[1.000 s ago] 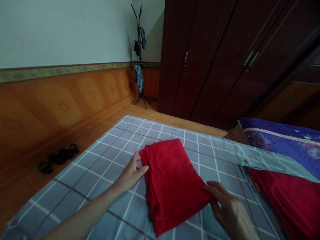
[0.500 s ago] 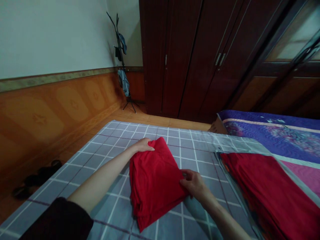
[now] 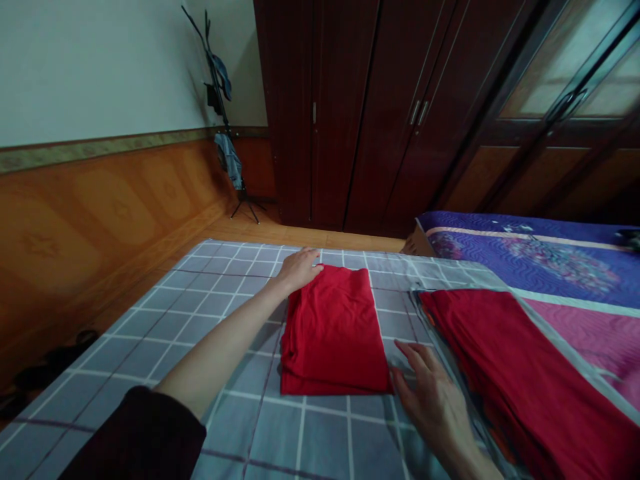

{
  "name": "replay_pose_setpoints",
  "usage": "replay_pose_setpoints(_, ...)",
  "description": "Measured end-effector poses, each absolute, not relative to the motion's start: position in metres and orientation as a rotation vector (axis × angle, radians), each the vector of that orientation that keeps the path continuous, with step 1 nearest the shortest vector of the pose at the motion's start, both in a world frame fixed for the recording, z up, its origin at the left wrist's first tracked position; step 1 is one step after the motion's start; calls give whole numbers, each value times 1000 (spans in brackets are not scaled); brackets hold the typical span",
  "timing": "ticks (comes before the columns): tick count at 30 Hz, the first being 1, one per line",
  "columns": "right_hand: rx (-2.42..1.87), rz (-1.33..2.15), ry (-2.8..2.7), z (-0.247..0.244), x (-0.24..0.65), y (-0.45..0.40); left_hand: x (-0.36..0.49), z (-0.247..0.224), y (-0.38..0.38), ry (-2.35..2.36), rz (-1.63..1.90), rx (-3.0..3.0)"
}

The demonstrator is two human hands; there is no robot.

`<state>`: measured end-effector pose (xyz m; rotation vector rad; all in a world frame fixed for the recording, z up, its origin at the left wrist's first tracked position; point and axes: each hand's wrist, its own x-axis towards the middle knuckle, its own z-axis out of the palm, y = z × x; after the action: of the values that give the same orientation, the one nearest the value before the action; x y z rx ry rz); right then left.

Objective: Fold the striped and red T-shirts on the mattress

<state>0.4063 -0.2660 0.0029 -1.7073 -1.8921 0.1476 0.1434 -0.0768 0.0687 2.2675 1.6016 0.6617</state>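
A folded red cloth garment lies flat on the grey checked bedsheet, its layers showing along the left and near edges. My left hand rests at its far left corner, fingers stretched forward over the edge. Just off the near right corner, my right hand is open, thumb and fingers apart, with nothing in it. To the right of that hand lies a stack of folded clothes with a red piece on top.
Beyond the bed stand a dark wooden wardrobe and a coat rack with clothes on it. A purple floral bedspread covers another surface at the right. Dark shoes sit on the floor at left.
The red garment has turned squarer to me and lies flatter, shifted right in view. My right hand has let go of its right edge and opened. The camera view has swung slightly right.
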Motion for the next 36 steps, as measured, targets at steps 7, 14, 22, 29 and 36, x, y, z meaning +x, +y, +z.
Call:
replay_pose_setpoints(7, -1258, 247, -2267, 19, 315, -285, 93, 32, -144, 1666, 580, 1958)
replay_pose_setpoints(14, -1328, 117, -2383, 8, 265, -267, 74, 25, -200, 1429, 503, 1662)
replay_pose_setpoints(22, -1175, 139, -2266, -8, 275, -265, 91, 39, -224, 1336, 363, 1791)
replay_pose_setpoints(29, -1155, 184, -2262, -2, 277, -264, 79, 39, -236, 1283, 692, 1576)
replay_pose_setpoints(36, -1068, 62, -2282, 2, 270, -269, 86, 33, -260, 1290, 675, 1448)
